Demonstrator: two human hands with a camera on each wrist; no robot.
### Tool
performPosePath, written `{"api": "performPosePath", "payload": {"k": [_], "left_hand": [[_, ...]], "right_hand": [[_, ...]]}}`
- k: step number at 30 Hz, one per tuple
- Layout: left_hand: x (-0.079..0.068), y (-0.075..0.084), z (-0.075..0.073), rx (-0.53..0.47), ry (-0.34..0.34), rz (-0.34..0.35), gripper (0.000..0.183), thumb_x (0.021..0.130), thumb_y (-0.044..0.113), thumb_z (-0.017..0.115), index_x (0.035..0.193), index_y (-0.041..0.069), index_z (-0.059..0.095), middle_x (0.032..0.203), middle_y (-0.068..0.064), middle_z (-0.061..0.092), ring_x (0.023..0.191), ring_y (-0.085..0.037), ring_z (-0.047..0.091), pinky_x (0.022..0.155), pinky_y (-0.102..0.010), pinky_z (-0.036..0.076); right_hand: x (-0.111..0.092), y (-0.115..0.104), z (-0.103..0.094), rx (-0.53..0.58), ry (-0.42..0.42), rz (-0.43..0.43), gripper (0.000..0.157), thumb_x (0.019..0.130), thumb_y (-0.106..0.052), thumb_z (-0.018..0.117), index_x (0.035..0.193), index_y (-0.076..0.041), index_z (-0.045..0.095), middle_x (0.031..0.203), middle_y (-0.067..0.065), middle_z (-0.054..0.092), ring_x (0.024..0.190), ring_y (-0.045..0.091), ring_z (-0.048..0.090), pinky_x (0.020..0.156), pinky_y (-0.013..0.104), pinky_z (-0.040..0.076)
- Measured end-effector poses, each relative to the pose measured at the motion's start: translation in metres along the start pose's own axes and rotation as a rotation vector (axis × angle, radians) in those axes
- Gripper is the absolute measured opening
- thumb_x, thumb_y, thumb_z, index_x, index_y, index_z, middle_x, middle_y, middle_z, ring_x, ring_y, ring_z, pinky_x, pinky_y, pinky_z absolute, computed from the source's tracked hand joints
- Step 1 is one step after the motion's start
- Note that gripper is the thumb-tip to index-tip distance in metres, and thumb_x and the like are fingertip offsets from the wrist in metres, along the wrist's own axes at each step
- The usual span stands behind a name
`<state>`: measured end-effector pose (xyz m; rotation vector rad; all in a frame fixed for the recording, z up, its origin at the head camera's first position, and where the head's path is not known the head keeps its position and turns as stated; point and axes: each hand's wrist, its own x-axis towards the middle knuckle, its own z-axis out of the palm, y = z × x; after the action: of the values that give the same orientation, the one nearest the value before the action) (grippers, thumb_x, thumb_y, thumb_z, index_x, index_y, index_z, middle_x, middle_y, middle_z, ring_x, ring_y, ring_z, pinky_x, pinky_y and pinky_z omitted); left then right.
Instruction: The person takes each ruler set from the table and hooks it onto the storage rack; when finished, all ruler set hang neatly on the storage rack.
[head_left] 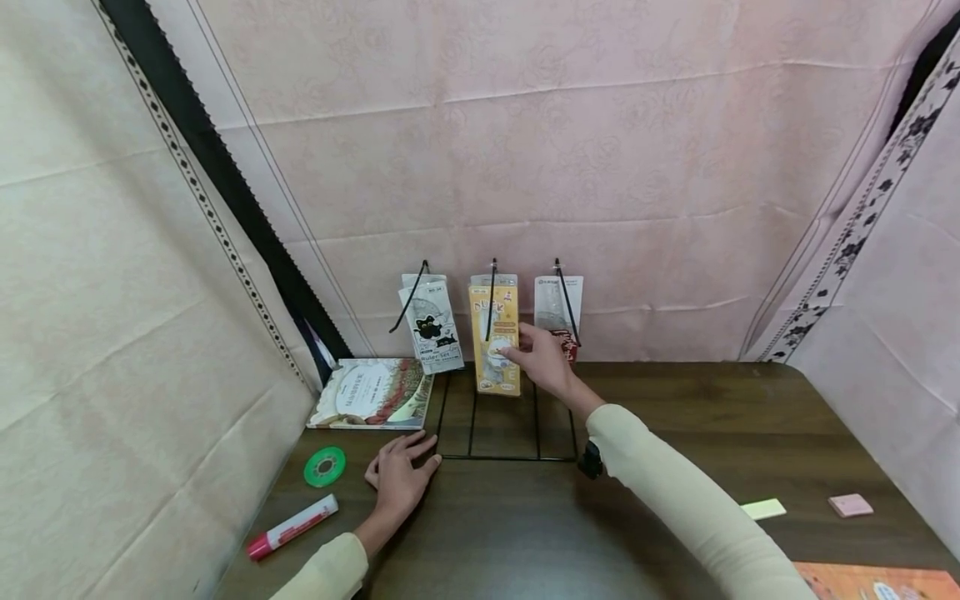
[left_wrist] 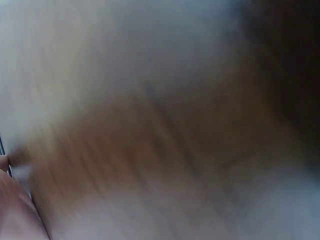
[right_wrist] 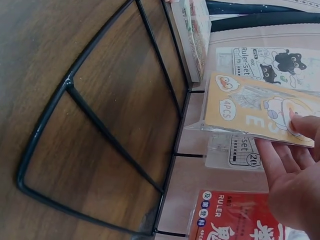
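Observation:
A yellow ruler-set pack [head_left: 508, 315] hangs on the middle hook of a black wire rack [head_left: 487, 457]. My right hand [head_left: 549, 365] pinches its right edge, thumb in front and fingers behind; the right wrist view shows the same grip. Behind that pack is another ruler-set pack [right_wrist: 242, 150]. A white ruler-set pack with black cats [head_left: 437, 333] hangs tilted on the left hook, and a red ruler pack [right_wrist: 215, 217] on the right one. My left hand [head_left: 401, 477] rests at the rack's front left corner, fingers spread. The left wrist view is mostly blurred.
On the left of the table are a booklet [head_left: 371, 396], a green tape roll [head_left: 325, 467] and a red-capped glue stick [head_left: 296, 525]. To the right lie a yellow-green slip [head_left: 765, 509], a pink pad [head_left: 851, 505] and an orange booklet [head_left: 877, 581]. Cloth walls enclose the table.

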<state>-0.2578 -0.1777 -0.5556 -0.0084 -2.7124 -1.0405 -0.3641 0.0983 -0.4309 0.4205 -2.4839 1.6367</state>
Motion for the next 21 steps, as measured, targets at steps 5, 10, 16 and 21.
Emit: {"api": "performPosePath", "payload": {"k": [5,10,16,21], "left_hand": [[0.001,0.002,0.000,-0.007,0.001,0.001,0.036,0.083,0.030,0.075,0.119,0.028,0.070,0.137,0.004,0.059,0.136,-0.029,0.036,0.100,-0.062,0.008],[-0.001,0.001,0.000,-0.011,-0.005,0.009,0.036,0.084,0.030,0.074,0.119,0.027,0.070,0.137,0.004,0.059,0.135,-0.029,0.037,0.100,-0.062,0.008],[-0.002,-0.001,-0.001,-0.021,0.005,0.016,0.036,0.084,0.029,0.075,0.119,0.026,0.070,0.137,0.003,0.059,0.135,-0.029,0.037,0.100,-0.062,0.007],[-0.002,0.000,-0.002,-0.030,0.000,0.014,0.037,0.083,0.030,0.075,0.120,0.025,0.070,0.137,0.002,0.059,0.135,-0.030,0.036,0.099,-0.062,0.007]], "right_hand": [[0.001,0.004,0.001,-0.012,0.003,0.009,0.033,0.091,-0.024,0.067,0.123,-0.018,0.063,0.111,0.003,0.072,0.097,0.015,0.070,0.074,0.031,0.058],[-0.001,0.012,-0.001,-0.060,0.011,0.000,0.026,0.093,-0.034,0.063,0.113,-0.019,0.067,0.103,0.000,0.074,0.090,0.015,0.071,0.070,0.031,0.057],[-0.004,0.022,-0.007,-0.120,0.021,-0.046,0.024,0.094,-0.040,0.060,0.104,-0.021,0.070,0.094,0.000,0.074,0.082,0.023,0.071,0.062,0.029,0.053],[-0.006,0.024,-0.011,-0.103,0.005,-0.034,0.024,0.095,-0.041,0.058,0.104,-0.022,0.070,0.095,-0.001,0.074,0.084,0.023,0.071,0.062,0.027,0.053]]}}
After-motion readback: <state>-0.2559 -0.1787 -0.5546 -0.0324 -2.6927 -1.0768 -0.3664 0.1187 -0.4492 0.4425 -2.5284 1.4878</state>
